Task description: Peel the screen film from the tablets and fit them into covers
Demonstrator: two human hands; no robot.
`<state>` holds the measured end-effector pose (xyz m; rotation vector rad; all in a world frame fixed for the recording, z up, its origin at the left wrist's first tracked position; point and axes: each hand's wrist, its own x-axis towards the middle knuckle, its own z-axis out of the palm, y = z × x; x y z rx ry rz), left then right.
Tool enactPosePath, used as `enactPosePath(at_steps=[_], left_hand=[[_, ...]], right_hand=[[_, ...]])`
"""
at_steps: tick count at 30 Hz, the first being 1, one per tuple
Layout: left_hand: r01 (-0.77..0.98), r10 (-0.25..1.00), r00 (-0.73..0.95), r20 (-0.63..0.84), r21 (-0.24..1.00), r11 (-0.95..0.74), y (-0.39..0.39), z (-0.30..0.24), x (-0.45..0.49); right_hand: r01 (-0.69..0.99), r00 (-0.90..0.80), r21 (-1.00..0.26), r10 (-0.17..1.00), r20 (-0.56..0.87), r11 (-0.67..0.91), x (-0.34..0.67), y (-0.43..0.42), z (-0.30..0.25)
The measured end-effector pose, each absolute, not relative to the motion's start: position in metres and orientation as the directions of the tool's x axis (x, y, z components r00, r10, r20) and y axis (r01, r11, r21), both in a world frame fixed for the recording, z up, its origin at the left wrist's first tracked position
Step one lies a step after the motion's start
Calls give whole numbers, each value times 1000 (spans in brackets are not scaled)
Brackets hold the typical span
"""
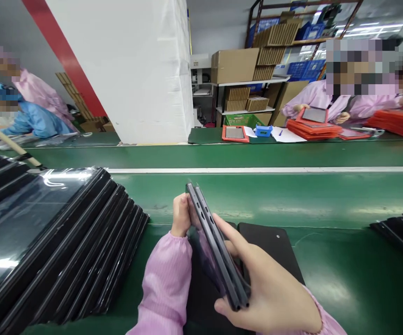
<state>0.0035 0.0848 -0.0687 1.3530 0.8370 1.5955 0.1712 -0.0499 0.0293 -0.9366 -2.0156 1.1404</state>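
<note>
Left hand and right hand clamp two slim dark tablets together on edge, just above a black mat. Left fingers curl behind the pair, while the right thumb presses across its upper face and the other fingers wrap beneath. To the left, a long leaning row of film-covered tablets fills the green bench; at the right edge, only a short row of dark tablets stands. Across the belt, a co-worker's hands hold a tablet in an orange case above an orange stack.
</note>
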Motion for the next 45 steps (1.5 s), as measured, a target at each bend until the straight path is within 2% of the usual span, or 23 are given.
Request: enactPosePath(at_steps=[2,4,9,11,19,33,45], left_hand=[[-195,885,-59,462,864,-464,93,-68,5],[-203,879,-52,475,856,-475,97,-70,9],[-228,871,-39,491,844,-486,95,-74,13],[-233,869,-31,494,842,-487,94,-74,12],[-224,863,-2,505,841,-492,92,-70,13],[-230,886,39,462,867,-442,92,-76,14],[-226,882,48,468,866,-447,94,-82,14]], right_hand=[[346,-580,-879,811,74,328,173,-46,28],[387,-574,-866,818,42,317,176,-43,25],[286,-616,-856,767,181,432,189,-41,20],[243,-613,-871,764,203,426,192,-42,19],[217,-558,-931,820,128,294,188,-43,26],[202,-525,-959,849,64,197,191,-42,28],[242,-570,-943,820,51,227,195,-41,31]])
